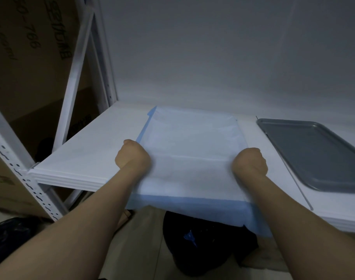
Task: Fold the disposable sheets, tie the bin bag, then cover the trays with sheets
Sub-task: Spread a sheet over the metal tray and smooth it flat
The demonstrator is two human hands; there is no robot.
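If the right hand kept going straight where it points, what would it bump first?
The right hand grips the disposable sheet and points forward, slightly left. Going on, it would probably slide over that sheet, then bump the grey wall behind the shelf. Depth is hard to judge.

You have one partly legible marking: the cardboard box [31,47] at your upper left carries dark print running sideways, with digits reading "-766". Its remaining characters are too blurred to read.
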